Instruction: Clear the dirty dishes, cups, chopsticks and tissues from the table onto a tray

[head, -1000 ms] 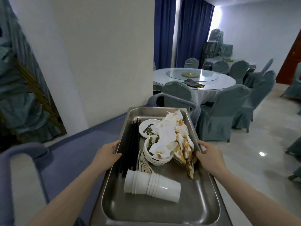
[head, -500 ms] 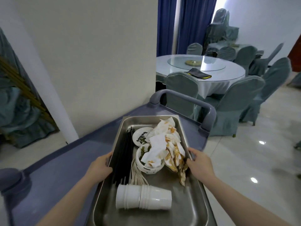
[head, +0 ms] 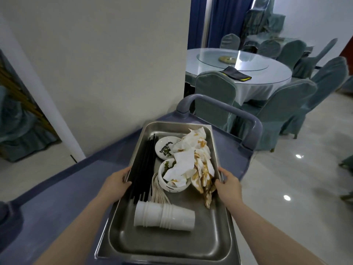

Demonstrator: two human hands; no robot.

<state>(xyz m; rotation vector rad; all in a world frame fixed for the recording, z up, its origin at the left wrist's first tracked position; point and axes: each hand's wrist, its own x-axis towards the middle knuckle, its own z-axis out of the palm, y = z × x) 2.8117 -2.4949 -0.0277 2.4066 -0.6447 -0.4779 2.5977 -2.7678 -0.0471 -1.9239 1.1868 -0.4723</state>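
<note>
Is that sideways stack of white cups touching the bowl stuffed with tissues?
Apart. The head view shows bare tray metal between the stack of white cups and the bowl.

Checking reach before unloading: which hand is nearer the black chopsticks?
Left. The left hand grips the tray rim right beside the chopsticks; the right hand grips the opposite rim.

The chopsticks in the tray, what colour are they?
Black. The chopsticks lie along the tray's left side, clearest in the head view.
</note>
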